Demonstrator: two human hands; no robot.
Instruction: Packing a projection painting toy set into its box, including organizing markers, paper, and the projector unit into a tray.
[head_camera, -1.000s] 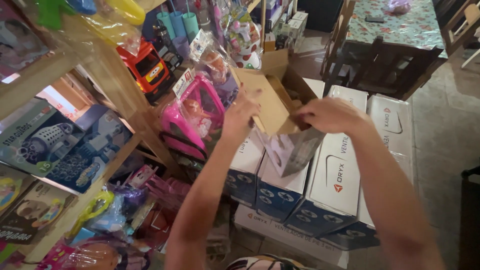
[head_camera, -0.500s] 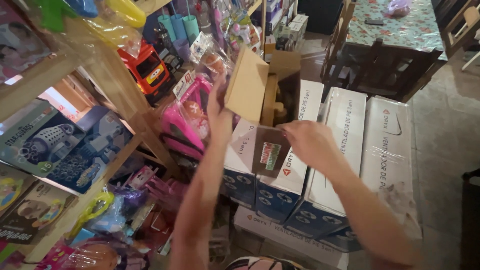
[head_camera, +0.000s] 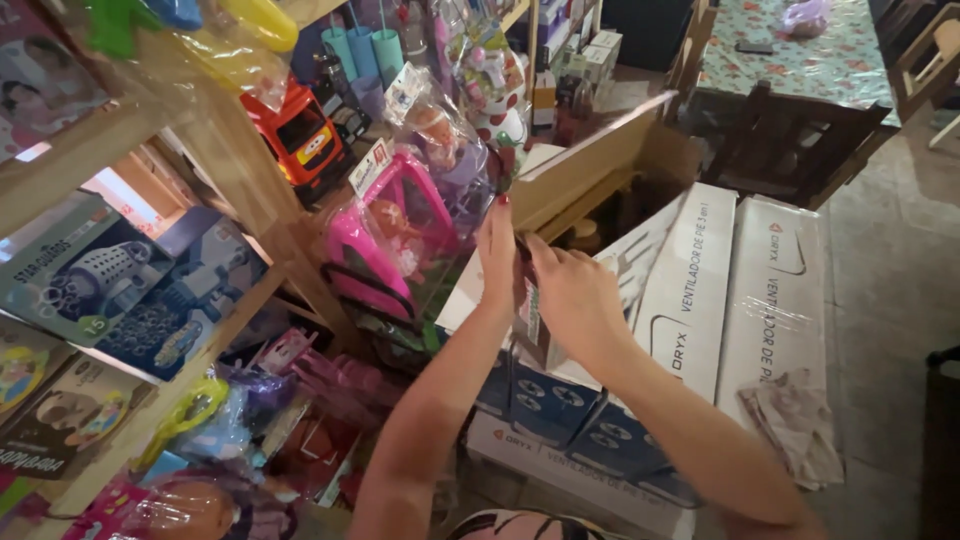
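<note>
Between both hands, small packet.

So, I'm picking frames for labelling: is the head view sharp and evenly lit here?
Head view: both hands, left hand and right hand, slightly motion-blurred; glare on the wrapped toys' plastic; wide-angle bending at edges; floor at right dimmer.

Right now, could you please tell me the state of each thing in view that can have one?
Left hand: raised, fingers on the small packet.
Right hand: gripping the small packet.
Brown cardboard box: open, flap up.
White long boxes: closed, lying flat side by side.
Pink toy: wrapped in clear plastic.
Red toy truck: standing on the shelf.
</note>
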